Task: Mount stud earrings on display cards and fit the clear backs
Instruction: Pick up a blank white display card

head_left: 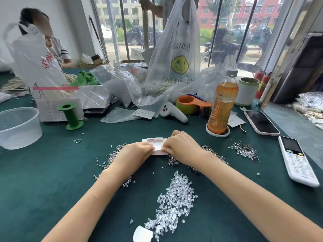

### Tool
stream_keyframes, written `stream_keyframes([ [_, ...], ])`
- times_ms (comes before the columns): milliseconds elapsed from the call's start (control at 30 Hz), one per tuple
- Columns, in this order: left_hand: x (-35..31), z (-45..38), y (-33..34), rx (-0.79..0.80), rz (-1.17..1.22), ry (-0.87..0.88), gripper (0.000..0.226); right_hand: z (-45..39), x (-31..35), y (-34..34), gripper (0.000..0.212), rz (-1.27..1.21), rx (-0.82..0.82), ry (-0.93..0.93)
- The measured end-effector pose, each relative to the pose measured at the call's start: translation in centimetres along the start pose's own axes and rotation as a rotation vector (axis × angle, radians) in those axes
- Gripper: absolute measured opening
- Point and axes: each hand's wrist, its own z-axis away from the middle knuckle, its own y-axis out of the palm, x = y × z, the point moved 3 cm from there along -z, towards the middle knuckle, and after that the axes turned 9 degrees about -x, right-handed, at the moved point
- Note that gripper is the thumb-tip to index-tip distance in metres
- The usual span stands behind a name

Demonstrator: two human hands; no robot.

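Right, head view only. We see both hands meeting on a small white card (158, 148) in the middle of the green table (52, 172). Left hand (134, 153) grips the card's left edge, fingers curled over it. Right hand (180, 145) pinches the right edge, fingers curled down onto it. Card lies flat or nearly flat on the cloth; we cannot tell whether any studs are already in it, the hands cover most of it.

Loose stud earrings (113, 154) are heaped under and on both sides of the hands, touching the card's near edge. A second small heap of studs (244, 151) sits well to the right, near a white handset (297, 161). The pile of clear backs (174, 198) lies between the forearms, nearer to us than the card, apart from it.

Further back: a bottle of orange drink (222, 103), an orange tape dispenser (192, 103), a green spool (71, 116), a clear plastic tub (19, 126) at the left, a phone (261, 124) at the right, and a smiley-face plastic bag (176, 49) standing behind the clutter.
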Motion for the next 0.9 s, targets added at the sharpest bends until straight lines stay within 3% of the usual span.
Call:
stream_keyframes([
  [100,-0.6,0.1,-0.8,-0.209,0.03,0.001,0.015,0.4,-0.5,-0.2,0.037,-0.199,-0.228,0.174],
  [167,-0.6,0.0,-1.7,-0.399,0.209,-0.188,0.012,1.0,-0.9,-0.4,0.055,-0.523,-0.397,0.376],
  [267,-0.1,-0.1,-2.2,-0.502,0.592,-0.576,0.012,1.4,-0.8,-0.1,0.061,-0.834,-0.394,0.559],
  [367,-0.2,0.0,-1.2,-0.488,1.203,-0.981,0.015,1.4,-0.3,0.0,0.046,-1.054,-0.329,0.621],
  [467,-1.3,0.7,-0.9,-0.366,1.472,-1.107,0.009,1.3,0.5,0.0,0.006,-1.272,-0.236,0.635],
  [500,-1.4,1.1,-0.9,-0.316,1.503,-1.096,0.005,1.3,0.6,-0.2,0.004,-1.303,-0.234,0.629],
  [567,-1.2,1.9,-1.2,-0.215,1.416,-1.011,0.038,1.2,0.3,-0.8,0.008,-1.275,-0.261,0.597],
  [633,-0.3,2.9,-2.2,-0.154,1.106,-0.838,0.079,1.1,-0.1,-1.4,0.008,-1.169,-0.219,0.505],
  [700,0.4,3.4,-3.7,-0.169,0.765,-0.579,0.098,1.0,0.0,-1.7,0.009,-1.092,-0.084,0.399],
  [800,0.7,3.8,-5.0,-0.104,0.435,-0.163,0.087,0.5,1.0,-1.5,0.007,-1.037,0.056,0.294],
  [900,0.8,4.4,-5.2,-0.087,0.399,-0.086,0.074,-0.2,1.9,-1.1,0.012,-1.031,0.088,0.283],
])
